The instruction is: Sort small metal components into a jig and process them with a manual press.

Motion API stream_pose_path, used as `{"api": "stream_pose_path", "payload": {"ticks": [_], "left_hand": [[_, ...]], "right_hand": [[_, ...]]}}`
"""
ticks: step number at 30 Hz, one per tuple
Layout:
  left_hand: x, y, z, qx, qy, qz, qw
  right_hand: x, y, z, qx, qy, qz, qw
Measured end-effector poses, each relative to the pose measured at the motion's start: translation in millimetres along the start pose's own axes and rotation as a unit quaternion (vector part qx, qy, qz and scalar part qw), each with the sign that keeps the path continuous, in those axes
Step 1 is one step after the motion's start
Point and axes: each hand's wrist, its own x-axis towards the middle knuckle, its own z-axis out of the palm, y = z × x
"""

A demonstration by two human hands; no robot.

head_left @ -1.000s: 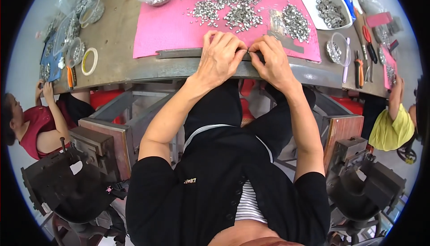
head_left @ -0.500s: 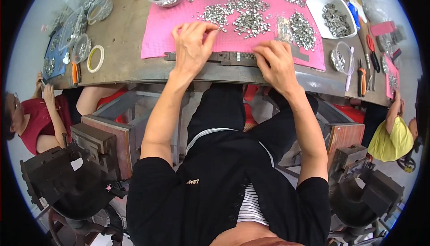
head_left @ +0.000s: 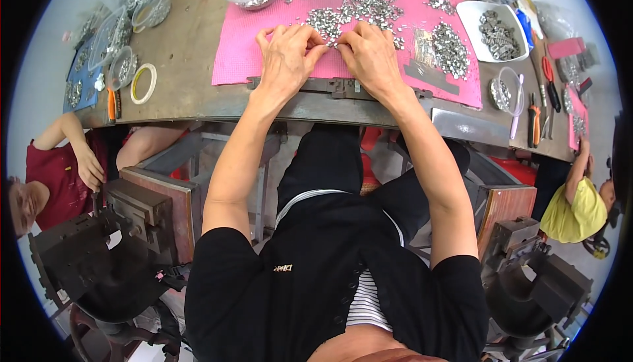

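Over a pink mat (head_left: 232, 52) my left hand (head_left: 288, 55) and my right hand (head_left: 372, 59) come close together, fingertips almost meeting. Each is closed in a pinch at small shiny metal pieces (head_left: 331, 43) by the near edge of a loose heap (head_left: 369, 7). The exact bits between the fingers are tiny and partly hidden. Below the hands, along the table's front edge, lies a dark slotted metal bar (head_left: 339, 88), partly covered by my right wrist. A flat grey metal strip (head_left: 432, 77) lies to the right of my right hand.
Another pile of metal pieces (head_left: 451, 51) is on the mat's right. Around it stand a clear bowl (head_left: 253, 0), a white tray (head_left: 469, 31) and a small tub (head_left: 506, 91). Pliers (head_left: 533, 121) and a tape roll (head_left: 154, 84) lie outward. People sit at both sides.
Both hands have moved inward, the right one also up and left away from the metal bar. The flat strip is uncovered. The person at left has lowered an arm.
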Motion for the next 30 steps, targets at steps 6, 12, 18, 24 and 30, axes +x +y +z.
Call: {"api": "stream_pose_path", "payload": {"ticks": [6,12,18,24,30], "left_hand": [[3.0,-3.6,9.9,0.038,0.001,0.019,0.999],[4.9,-6.5,10.8,0.022,0.01,0.043,0.999],[-7.2,36.6,13.5,-0.051,0.003,0.123,0.991],[-20.5,74.2,34.3,-0.119,0.002,0.171,0.978],[-25.0,77.8,40.0,-0.083,0.003,0.159,0.984]], "right_hand": [[-0.5,2.1,-0.5,0.026,0.003,-0.013,1.0],[-10.1,9.1,-29.1,0.081,0.025,-0.009,0.996],[-63.3,28.3,-76.3,0.242,-0.033,0.103,0.964],[-77.3,26.6,-73.9,0.155,0.001,-0.018,0.988],[-82.0,22.1,-75.6,0.079,0.008,-0.067,0.995]]}}
